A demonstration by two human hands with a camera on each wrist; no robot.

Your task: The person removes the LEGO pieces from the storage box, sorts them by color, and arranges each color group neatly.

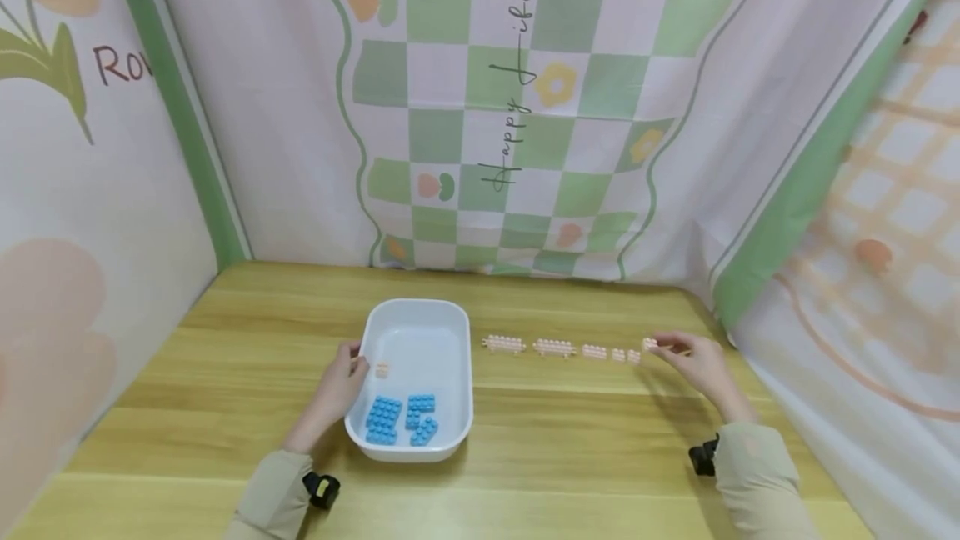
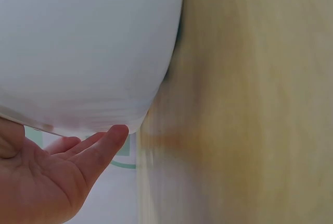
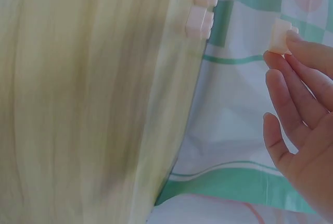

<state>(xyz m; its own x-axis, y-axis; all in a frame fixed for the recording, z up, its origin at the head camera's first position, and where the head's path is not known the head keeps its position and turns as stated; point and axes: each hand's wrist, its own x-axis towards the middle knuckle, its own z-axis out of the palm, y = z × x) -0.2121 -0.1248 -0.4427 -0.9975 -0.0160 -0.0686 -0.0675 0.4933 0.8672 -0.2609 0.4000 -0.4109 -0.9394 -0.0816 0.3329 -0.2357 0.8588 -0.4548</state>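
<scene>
My right hand [image 1: 696, 363] pinches a small pale pink building brick [image 3: 280, 36] between thumb and fingertips, held up off the table at the right end of a row of pink bricks. Two small square pink bricks [image 1: 618, 355] are nearest to it, then a longer pink brick [image 1: 595, 352] and two long pink pieces with side pegs [image 1: 554, 347]. At the left, my left hand [image 1: 345, 377] grips the side rim of a white tub [image 1: 467, 357], fingers against its outer wall in the left wrist view. Inside lie several blue bricks [image 1: 384, 415] and a little pink piece [image 1: 382, 370].
The wooden table [image 1: 570, 448] runs back to a checked green and white curtain [image 1: 517, 107]. More printed cloth hangs along the left and right sides. A black wrist camera [image 1: 322, 490] sits at the left cuff, another black one [image 1: 703, 457] at the right.
</scene>
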